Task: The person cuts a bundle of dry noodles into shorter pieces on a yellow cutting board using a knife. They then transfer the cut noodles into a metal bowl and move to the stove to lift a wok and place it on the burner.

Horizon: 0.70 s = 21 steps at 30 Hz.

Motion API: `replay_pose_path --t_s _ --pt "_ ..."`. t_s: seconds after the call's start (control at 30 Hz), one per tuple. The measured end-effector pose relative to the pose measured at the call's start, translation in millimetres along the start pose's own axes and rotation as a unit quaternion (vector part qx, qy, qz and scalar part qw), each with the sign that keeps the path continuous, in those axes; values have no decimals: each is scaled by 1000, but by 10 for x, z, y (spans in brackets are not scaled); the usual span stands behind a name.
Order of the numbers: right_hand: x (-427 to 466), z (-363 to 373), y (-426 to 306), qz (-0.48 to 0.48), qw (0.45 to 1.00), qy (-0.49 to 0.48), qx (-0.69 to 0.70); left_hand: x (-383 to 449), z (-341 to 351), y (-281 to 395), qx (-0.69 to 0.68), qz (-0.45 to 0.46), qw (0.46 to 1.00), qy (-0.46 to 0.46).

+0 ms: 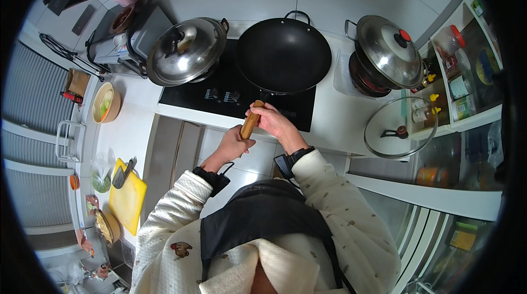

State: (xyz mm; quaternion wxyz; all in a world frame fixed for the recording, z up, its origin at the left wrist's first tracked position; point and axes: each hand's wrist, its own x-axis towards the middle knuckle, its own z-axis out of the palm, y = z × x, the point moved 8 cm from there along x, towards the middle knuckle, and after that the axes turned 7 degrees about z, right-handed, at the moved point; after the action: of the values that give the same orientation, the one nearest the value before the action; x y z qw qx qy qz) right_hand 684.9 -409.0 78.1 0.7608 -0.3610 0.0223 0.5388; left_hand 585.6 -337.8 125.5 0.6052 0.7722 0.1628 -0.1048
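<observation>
Both my hands are on the wooden handle (pixel 249 126) of a black wok (pixel 284 55), which sits on the glass cooktop (pixel 276 107). My left hand (pixel 232 144) grips the handle's near end. Closer to the pan, my right hand (pixel 273 120) holds the handle, its thumb along the top. The inside of the wok looks bare and dark, with a small loop handle at its far rim. Two control knobs (pixel 222 95) show on the cooktop left of the handle.
Left of the wok stands a lidded steel pan (pixel 187 53); to its right, a lidded pot (pixel 389 53). A glass lid (pixel 381 129) lies at the counter's right edge beside shelves of jars (pixel 451 67). A knife (pixel 123 174) rests on a yellow cutting board (pixel 128 201). Beyond is a vegetable basket (pixel 106 102).
</observation>
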Motion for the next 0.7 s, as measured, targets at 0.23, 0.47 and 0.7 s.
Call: replay_pose_path --t_s 0.23,0.47,0.7 --pt "8 -79 102 43 998 -15 -52 -9 74 -191 43 -49 998 6" --pt "-655 -517 464 86 949 26 -302 64 -2 -288 31 -27 999 11" --pt "-2054 -3580 1520 -69 937 327 98 -192 -132 -430 -181 -79 980 1"
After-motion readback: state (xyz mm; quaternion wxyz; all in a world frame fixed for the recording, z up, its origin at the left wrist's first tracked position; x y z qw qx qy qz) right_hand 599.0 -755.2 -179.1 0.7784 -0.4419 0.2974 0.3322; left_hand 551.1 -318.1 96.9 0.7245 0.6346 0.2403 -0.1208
